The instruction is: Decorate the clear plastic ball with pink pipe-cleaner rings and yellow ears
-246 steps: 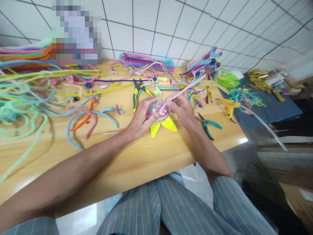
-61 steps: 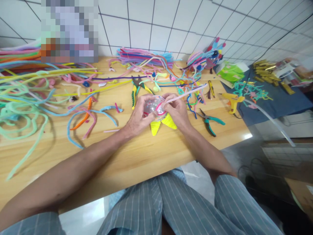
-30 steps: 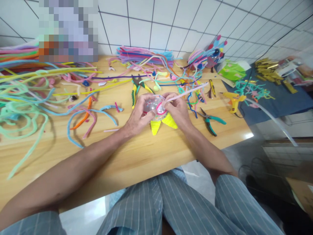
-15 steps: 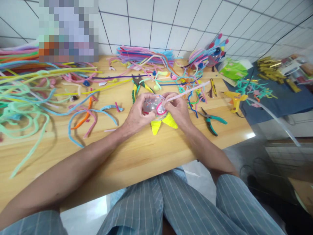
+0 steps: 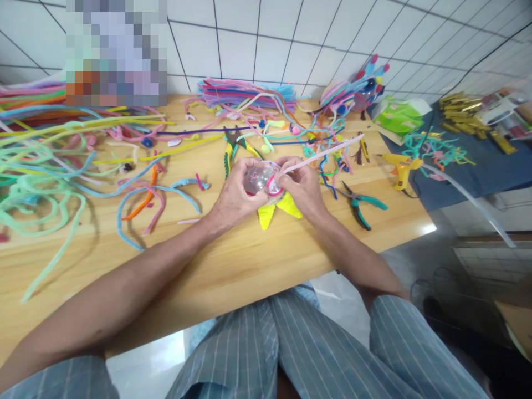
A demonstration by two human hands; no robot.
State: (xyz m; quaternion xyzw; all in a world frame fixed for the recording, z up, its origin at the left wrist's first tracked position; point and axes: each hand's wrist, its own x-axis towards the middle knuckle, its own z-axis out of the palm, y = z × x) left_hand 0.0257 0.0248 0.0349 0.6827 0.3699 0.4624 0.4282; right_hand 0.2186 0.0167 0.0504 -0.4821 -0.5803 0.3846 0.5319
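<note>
Between my hands is a clear plastic ball (image 5: pixel 258 178) with small coloured marks on it and a red-pink ring on its side. My left hand (image 5: pixel 239 191) is wrapped round the ball's left side, thumb near the ring. With thumb and fingers, my right hand (image 5: pixel 302 188) pinches a pale pink pipe cleaner (image 5: pixel 332 149) against the ring, its free end sticking out to the upper right. Yellow pointed pieces (image 5: pixel 266 216) wound from pipe cleaner show under the ball. My fingers hide part of the ring and the near end of the pipe cleaner.
Teal-handled pliers (image 5: pixel 359 204) lie right of my hands, a yellow glue gun (image 5: pixel 399 169) farther right. Green-and-yellow pliers (image 5: pixel 230 147) lie just behind. Loose pipe cleaners (image 5: pixel 45 194) cover the left; a bundle (image 5: pixel 245 97) lies by the wall. A utility knife (image 5: pixel 364 148) lies at the right.
The free end of the pale pink pipe cleaner has swung slightly up and to the right. The hands and the ball are almost where they were.
</note>
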